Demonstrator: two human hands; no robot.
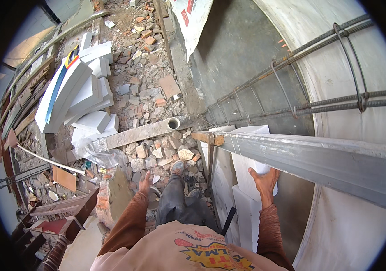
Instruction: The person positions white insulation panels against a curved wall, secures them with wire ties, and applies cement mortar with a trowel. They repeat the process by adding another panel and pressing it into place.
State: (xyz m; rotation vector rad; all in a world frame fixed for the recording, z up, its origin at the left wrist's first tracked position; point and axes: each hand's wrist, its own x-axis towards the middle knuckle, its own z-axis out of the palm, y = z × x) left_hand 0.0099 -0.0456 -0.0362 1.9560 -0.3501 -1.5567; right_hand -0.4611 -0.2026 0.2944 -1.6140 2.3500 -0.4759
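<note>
Inspection from my remote post finds the right hand point(267, 185) on the near right, just below the grey beam point(310, 156), thumb and fingers parted about a rounded white object point(260, 168); I cannot tell whether the grip is closed on it. That object lies beside the white blocks point(246, 183) ranged right of the person's legs point(177, 203). I record the left hand point(144, 183) with fingers extended, nothing visible in its grasp, above broken-brick rubble point(157, 152) left of the legs. A rusty metal clamp point(210, 156) crosses the beam's left end, by a wooden piece point(207, 137). On the far left, a blue-bladed handsaw point(56, 94) with a yellow, red and black handle rests on stacked white slabs point(84, 95). On the far right, I note a rebar cage point(328, 106) above a grey floor point(242, 54).
</note>
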